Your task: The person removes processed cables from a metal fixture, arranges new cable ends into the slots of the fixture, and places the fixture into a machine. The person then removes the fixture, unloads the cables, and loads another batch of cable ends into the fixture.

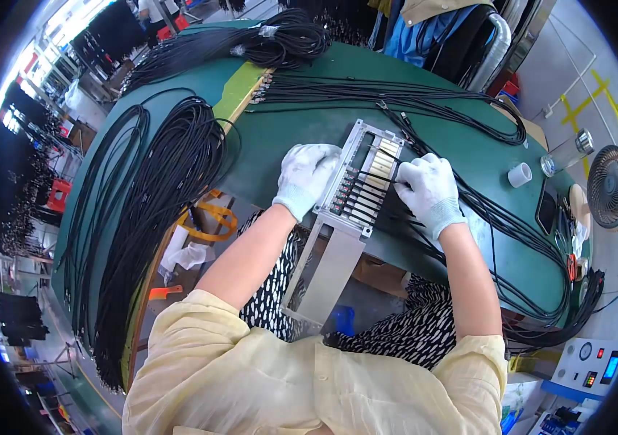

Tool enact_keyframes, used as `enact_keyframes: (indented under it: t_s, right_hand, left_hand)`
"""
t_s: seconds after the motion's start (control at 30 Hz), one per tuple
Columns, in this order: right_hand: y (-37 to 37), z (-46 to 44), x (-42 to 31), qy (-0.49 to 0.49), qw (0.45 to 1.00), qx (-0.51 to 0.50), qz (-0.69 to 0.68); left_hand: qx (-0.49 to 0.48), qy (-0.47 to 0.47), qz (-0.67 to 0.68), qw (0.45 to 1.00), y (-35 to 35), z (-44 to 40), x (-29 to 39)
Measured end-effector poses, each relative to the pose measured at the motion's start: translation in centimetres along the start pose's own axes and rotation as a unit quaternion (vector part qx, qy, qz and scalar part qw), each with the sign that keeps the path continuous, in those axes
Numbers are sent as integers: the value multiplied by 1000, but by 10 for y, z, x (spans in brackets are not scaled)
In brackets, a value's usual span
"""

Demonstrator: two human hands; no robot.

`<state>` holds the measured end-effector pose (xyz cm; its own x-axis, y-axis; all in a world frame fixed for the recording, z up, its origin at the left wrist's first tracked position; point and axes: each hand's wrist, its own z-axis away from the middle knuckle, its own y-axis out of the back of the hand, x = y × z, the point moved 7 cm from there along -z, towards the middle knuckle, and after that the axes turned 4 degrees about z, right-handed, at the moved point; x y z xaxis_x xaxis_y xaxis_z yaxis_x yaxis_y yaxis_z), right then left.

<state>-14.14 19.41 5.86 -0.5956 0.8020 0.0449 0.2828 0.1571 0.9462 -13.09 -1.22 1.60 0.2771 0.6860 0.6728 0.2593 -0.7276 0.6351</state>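
A metal fixture [353,217] with a row of light-coloured slots lies on the green table, its lower part hanging over the near edge. Several black cables [369,190] are seated side by side across its slots. My left hand [307,176], in a white glove, is closed against the fixture's left edge, fingers curled and partly hidden. At the fixture's right side my right hand [428,186], also gloved, is pinched on a black cable that crosses the slots; the exact contact is hidden by the fingers.
Bundles of black cable lie at the left [171,152], back [272,43] and right [512,225] of the table [287,130]. A white cup [520,175], a glass bottle [568,152] and a fan [611,187] are at the right. An orange-handled tool [165,292] sits below left.
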Motion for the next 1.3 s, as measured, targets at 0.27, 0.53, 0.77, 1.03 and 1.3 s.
enact_keyframes:
  t_s: [0.27, 0.53, 0.77, 1.03, 1.3]
  right_hand:
    - [-1, 1, -9, 11, 1000, -1, 5]
    - [-12, -3, 24, -92, 995, 45, -10]
    - [-34, -3, 45, -145, 988, -27, 55]
    - [2, -2, 7, 5, 988, 96, -125]
    - [-3, -3, -14, -51, 954, 19, -294]
  left_hand:
    - [-10, -68, 35, 997, -9, 3, 16]
    - [-139, -138, -132, 972, -30, 9, 54]
    - [-121, -140, -100, 978, -35, 5, 50]
    - [29, -23, 59, 998, -16, -6, 8]
    - [-13, -157, 108, 982, -8, -8, 36]
